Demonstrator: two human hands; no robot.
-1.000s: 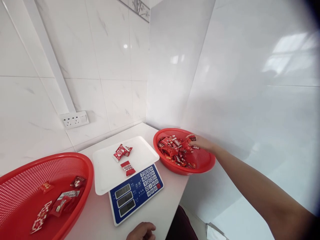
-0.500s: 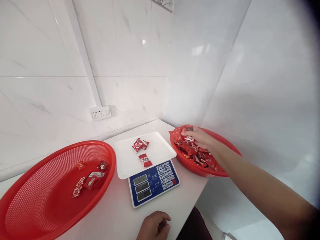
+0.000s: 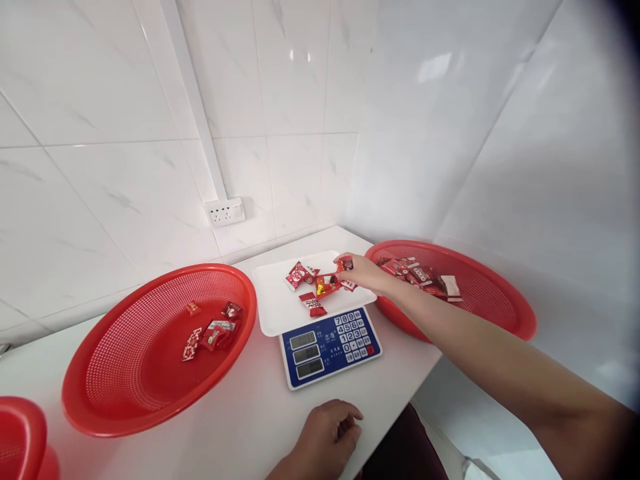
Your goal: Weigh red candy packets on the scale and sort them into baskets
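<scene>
My right hand reaches over the white tray of the scale, its fingers closed around a small red-wrapped candy. On the tray below lie several wrapped candies: a red and white packet, a red and gold one and a red packet with white print. In front of the scale's blue keypad panel, my left hand rests at the table's near edge, loosely curled with thumb and finger apart and nothing visible in it.
At right a red basket holds a pile of red packets, partly behind my forearm. Another red mesh basket with several candies stands left of the scale. A third red container shows at lower left. A socket is on the wall.
My right hand has moved left from the right basket to over the tray, carrying candy. More candies now lie on the tray. The view has shifted; my left hand stays near the table edge.
</scene>
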